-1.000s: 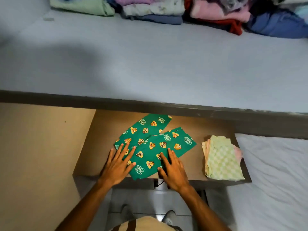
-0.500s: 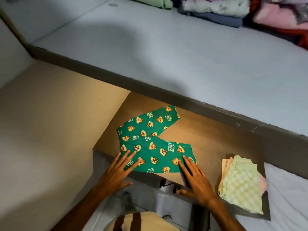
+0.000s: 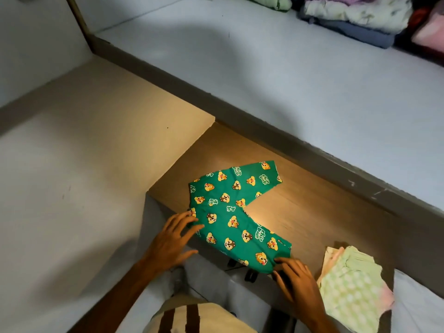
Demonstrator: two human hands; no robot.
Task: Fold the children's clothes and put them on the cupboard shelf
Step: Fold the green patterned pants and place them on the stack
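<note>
Your green cotton children's trousers printed with cartoon chipmunk faces (image 3: 236,213) lie flat on the brown wooden shelf board (image 3: 300,212), bent in a V — one leg runs back and right, the other comes toward you and hangs slightly over the front edge. Compared with half a second ago, your right hand (image 3: 296,282) has slid from beside the hem onto it; the fingertips now pinch the near leg's cuff at the shelf's lip. Your left hand (image 3: 171,239) has moved up too, with its spread, unclenched fingers resting on the waist end of the trousers, pressing and gripping nothing. The view has also swung left and closer. The folded pale-green checked garment (image 3: 353,287) sits just right of your right hand, apart from the trousers. Stacked folded clothes (image 3: 355,18) lie on the grey upper shelf (image 3: 288,75), well apart.
</note>
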